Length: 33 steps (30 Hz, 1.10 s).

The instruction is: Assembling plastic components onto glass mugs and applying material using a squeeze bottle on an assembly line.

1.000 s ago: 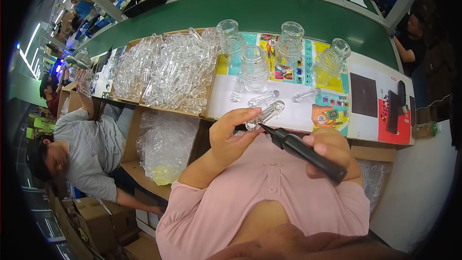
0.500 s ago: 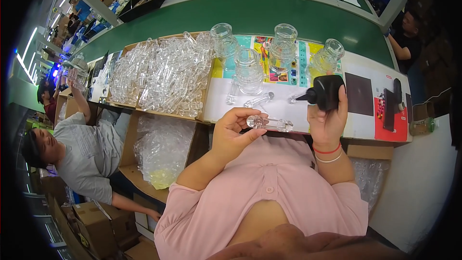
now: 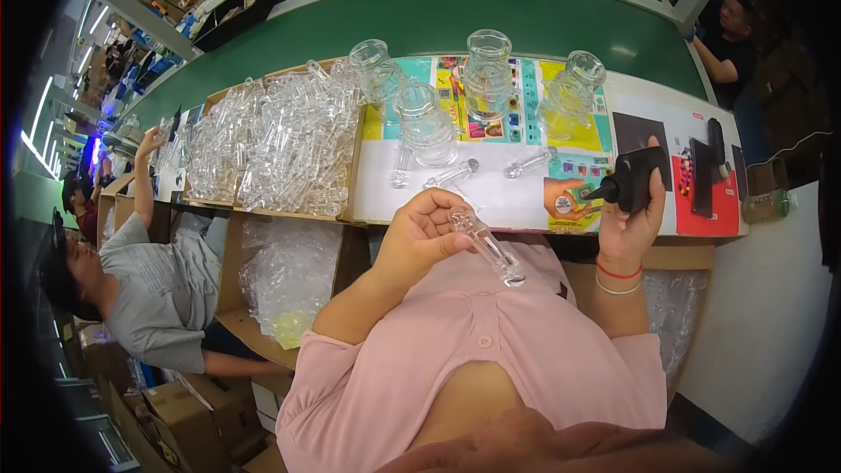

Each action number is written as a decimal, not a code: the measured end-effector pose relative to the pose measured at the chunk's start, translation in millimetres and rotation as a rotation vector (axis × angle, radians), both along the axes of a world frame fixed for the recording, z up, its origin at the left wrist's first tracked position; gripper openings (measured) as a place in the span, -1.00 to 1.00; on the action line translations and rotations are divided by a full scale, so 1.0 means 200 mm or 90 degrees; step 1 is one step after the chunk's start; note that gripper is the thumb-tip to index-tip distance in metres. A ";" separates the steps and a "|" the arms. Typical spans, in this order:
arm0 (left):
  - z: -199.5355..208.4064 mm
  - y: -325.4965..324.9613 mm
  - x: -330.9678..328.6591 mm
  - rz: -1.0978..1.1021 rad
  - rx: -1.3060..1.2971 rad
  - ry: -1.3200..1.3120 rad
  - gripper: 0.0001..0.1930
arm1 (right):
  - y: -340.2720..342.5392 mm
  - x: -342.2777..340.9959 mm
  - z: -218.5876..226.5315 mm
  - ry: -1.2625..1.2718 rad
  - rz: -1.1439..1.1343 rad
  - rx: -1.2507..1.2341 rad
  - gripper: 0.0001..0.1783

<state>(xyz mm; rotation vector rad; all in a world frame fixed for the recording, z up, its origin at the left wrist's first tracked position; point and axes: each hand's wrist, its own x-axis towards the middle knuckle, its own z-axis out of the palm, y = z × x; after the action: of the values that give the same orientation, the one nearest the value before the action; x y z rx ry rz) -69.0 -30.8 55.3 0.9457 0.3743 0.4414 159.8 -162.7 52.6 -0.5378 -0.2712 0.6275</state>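
Pinched in my left hand (image 3: 427, 232) is a clear tube-shaped piece (image 3: 491, 250), slanting down to the right in front of my chest. My right hand (image 3: 632, 219) grips a black squeeze bottle (image 3: 638, 179) whose thin nozzle points left. The bottle and the clear piece are apart. Three more clear tube pieces lie on the work surface: one (image 3: 402, 166) at the left, one (image 3: 452, 174) beyond my left hand, one (image 3: 531, 163) further right. Behind them stand several clear jar-like vessels, among them a front one (image 3: 427, 127) and a right one (image 3: 568, 96).
A cardboard box (image 3: 357, 153) heaped with clear tube pieces (image 3: 298, 136) stands at the left. Below it is a box with plastic bags (image 3: 285, 271). A phone-like black slab (image 3: 702, 177) lies at the right. A co-worker in a grey shirt (image 3: 158, 289) sits to my left.
The clear piece has tilted from nearly level to slanting downward. My right hand has moved right with the black bottle, away from the clear piece. The co-worker's raised arm has shifted.
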 end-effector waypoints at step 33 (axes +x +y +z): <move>-0.24 0.01 0.13 -0.005 -0.176 0.059 -0.77 | -0.05 0.89 -0.49 -0.630 -0.444 -0.838 -0.48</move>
<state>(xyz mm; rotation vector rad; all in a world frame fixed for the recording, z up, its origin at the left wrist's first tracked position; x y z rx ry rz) -42.0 -29.6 7.3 0.6988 0.5024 0.3295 338.5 -173.5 -44.6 -2.1086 -0.5425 -0.3016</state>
